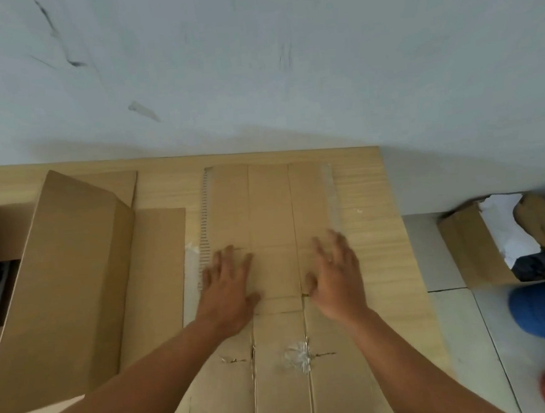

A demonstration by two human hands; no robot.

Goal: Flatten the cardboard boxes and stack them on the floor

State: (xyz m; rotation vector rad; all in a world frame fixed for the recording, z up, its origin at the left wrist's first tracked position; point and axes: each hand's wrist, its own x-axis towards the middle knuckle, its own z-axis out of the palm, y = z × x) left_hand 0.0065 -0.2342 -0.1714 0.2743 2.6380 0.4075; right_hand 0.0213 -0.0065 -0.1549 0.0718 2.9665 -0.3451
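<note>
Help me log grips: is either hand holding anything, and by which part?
Nothing is held. The left hand and right hand lie open, pressing on the middle of the flattened cardboard box.

1 head-worn camera looks steeply down and forward, close above a wooden surface [371, 231], facing the far wall [253, 61]; floor [464, 338] at right.
</note>
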